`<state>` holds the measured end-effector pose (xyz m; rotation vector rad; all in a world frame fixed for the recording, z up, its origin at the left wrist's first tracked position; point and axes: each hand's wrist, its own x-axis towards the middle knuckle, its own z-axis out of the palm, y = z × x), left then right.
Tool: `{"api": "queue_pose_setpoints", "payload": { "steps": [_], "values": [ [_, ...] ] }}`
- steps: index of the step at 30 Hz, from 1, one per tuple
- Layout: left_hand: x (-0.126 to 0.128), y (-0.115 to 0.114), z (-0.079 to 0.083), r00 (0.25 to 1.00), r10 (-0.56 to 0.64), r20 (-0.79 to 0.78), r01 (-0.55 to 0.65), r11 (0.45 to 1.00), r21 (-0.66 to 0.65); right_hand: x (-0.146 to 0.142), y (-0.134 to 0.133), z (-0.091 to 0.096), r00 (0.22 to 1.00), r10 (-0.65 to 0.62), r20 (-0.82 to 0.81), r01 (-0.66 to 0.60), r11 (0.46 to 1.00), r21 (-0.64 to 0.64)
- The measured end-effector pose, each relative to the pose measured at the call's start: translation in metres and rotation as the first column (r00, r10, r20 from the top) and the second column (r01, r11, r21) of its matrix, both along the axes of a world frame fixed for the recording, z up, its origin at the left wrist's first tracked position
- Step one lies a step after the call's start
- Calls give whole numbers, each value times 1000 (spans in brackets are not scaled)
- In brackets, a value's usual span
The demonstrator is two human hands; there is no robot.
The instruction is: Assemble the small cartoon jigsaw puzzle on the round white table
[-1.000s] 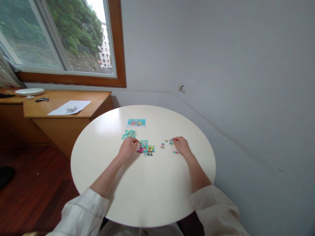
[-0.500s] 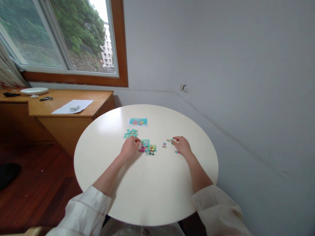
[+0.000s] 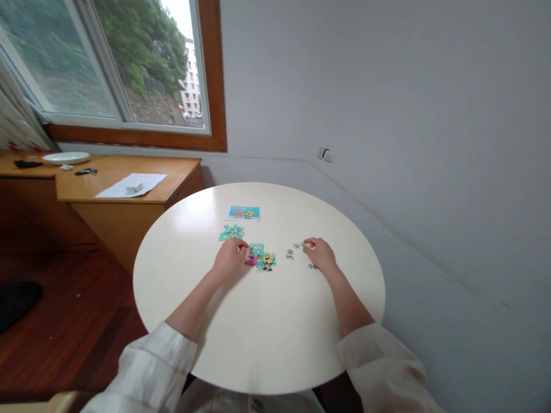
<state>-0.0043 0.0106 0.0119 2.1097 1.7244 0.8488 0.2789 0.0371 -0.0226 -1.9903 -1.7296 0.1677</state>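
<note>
A partly joined jigsaw puzzle (image 3: 260, 259) with cartoon figures lies flat at the middle of the round white table (image 3: 258, 321). My left hand (image 3: 230, 256) rests at its left edge, thumb and forefinger pinched together; whatever may be between them is hidden. On the right, my right hand (image 3: 321, 253) closes its fingertips on a small teal puzzle piece (image 3: 303, 245). Around that hand lie loose pieces: a yellowish piece (image 3: 297, 245), a pink-and-white piece (image 3: 290, 254) and a pink-and-teal piece (image 3: 312, 267).
Behind my left hand is a pile of teal puzzle pieces (image 3: 231, 232). Farther back lies a picture card (image 3: 243, 213). A wooden desk (image 3: 181, 172) with paper (image 3: 150, 182) and a white plate (image 3: 66, 158) stands at left, under the window. A wall borders the right.
The whole view has shifted slightly to the right. Both hands stay almost where they were, with the right fingertips still at the teal piece.
</note>
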Motion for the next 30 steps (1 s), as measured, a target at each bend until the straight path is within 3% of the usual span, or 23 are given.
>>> {"api": "queue_pose_setpoints", "payload": {
  "steps": [30],
  "values": [
    [2, -2, -4, 999, -42, -28, 40, 998, -56, 1, 2, -1, 1000, -12, 28, 12, 1000, 8]
  ]
}}
